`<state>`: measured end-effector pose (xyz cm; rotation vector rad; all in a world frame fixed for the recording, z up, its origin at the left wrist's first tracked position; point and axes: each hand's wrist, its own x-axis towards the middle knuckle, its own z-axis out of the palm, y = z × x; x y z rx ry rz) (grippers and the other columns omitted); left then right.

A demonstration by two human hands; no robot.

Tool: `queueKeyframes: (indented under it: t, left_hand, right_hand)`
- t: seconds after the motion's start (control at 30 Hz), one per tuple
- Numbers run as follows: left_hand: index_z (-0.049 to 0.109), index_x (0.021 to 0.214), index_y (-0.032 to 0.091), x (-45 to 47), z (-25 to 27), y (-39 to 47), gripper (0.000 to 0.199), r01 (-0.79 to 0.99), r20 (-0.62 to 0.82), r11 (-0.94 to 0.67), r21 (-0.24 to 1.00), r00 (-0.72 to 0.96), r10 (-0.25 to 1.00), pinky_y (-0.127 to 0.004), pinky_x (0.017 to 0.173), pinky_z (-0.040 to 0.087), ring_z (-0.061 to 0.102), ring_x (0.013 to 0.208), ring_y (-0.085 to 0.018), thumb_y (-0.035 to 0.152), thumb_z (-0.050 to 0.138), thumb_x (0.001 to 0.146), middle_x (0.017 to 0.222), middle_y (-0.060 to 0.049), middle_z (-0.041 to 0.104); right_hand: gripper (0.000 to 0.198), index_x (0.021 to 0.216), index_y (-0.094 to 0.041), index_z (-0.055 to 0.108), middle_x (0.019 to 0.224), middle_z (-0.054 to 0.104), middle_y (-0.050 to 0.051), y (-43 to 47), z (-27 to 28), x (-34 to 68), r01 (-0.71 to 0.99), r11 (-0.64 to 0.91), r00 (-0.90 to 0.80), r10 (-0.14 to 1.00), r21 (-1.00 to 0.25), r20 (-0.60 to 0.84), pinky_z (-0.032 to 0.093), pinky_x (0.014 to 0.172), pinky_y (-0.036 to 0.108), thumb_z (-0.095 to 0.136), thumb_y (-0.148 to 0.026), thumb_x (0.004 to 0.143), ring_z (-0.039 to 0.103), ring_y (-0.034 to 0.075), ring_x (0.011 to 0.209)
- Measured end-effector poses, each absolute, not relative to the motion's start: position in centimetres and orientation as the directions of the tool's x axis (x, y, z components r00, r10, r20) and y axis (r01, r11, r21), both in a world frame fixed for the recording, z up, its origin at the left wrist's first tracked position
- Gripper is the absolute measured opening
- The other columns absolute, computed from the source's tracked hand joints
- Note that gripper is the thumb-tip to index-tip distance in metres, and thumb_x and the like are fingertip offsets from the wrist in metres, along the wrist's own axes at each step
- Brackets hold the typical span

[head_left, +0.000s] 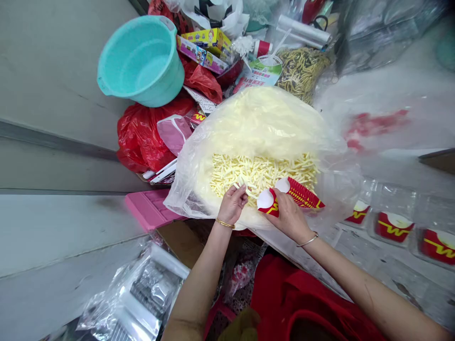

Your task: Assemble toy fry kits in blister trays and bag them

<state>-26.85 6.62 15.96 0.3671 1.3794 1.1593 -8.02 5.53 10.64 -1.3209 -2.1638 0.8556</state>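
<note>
My left hand (231, 206) pinches a few pale yellow fries (249, 188) at the fingertips, just left of a small fry box. In my right hand (289, 218) is that red fry box (267, 201), white inside with a yellow zigzag, its mouth toward my left hand. A nested stack of the same red boxes (304, 193) lies just beyond the right fingers, on the fries. Beneath both hands, a big clear plastic bag (263, 118) lies open around a heap of loose fries (238, 168). I cannot tell whether the held box contains any.
On the right stand several clear containers, each with a red fry box (394, 227) inside. A turquoise basin (142, 61) and red plastic bags (142, 137) sit at the back left. Small cartons (209, 42) and a bag of brownish strands (302, 71) lie behind. A pink lid-like piece (151, 208) juts out left.
</note>
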Motion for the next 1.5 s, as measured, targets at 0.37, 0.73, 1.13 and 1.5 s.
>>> queueKeyframes:
  t: [0.37, 0.73, 1.13, 1.5]
  left_hand:
    - [0.058, 0.074, 0.016, -25.9, 15.6, 5.9, 0.02, 0.523, -0.183, 0.187, 0.832, -0.061, 0.981, -0.022, 0.065, 0.038, 0.047, 0.07, -0.011, 0.033, 0.063, 0.082, 0.076, 0.001, 0.051]
    - [0.059, 0.086, 0.016, -25.8, 14.4, 5.6, 0.017, 0.382, -0.271, 0.27, 0.884, -0.053, 0.961, -0.021, 0.065, 0.041, 0.052, 0.071, -0.011, 0.033, 0.059, 0.083, 0.079, -0.001, 0.056]
    - [0.06, 0.085, 0.016, -24.1, 16.1, 4.0, 0.022, 0.114, -0.38, 0.405, 0.907, -0.191, 0.905, -0.018, 0.055, 0.038, 0.045, 0.058, -0.007, 0.035, 0.067, 0.077, 0.069, 0.003, 0.051]
    - [0.062, 0.107, 0.017, -23.7, 16.3, 3.2, 0.033, 0.322, -0.381, 0.388, 0.864, -0.087, 0.921, -0.022, 0.061, 0.044, 0.054, 0.066, -0.01, 0.034, 0.065, 0.08, 0.09, -0.004, 0.063]
  right_hand:
    - [0.073, 0.139, -0.013, 0.024, 0.115, 0.05, 0.017, 6.1, 11.3, -8.6, 0.577, 0.345, -0.425, 0.901, -0.741, 0.088, 0.046, 0.091, 0.048, 0.064, -0.028, 0.08, 0.05, 0.032, 0.105]
    - [0.072, 0.138, -0.015, 0.027, 0.119, 0.051, 0.017, 5.3, 10.9, -7.5, 0.568, 0.3, -0.412, 0.91, -0.767, 0.05, 0.046, 0.092, 0.049, 0.065, -0.035, 0.081, 0.05, 0.032, 0.109]
    - [0.07, 0.139, -0.014, 0.027, 0.126, 0.049, 0.018, 5.0, 10.4, -6.8, 0.587, 0.3, -0.426, 0.904, -0.752, 0.028, 0.045, 0.095, 0.049, 0.062, -0.039, 0.083, 0.047, 0.033, 0.116]
    - [0.069, 0.14, -0.016, 0.026, 0.128, 0.048, 0.016, 4.7, 10.7, -6.6, 0.544, 0.338, -0.455, 0.888, -0.768, 0.069, 0.043, 0.097, 0.047, 0.062, -0.035, 0.083, 0.047, 0.031, 0.117]
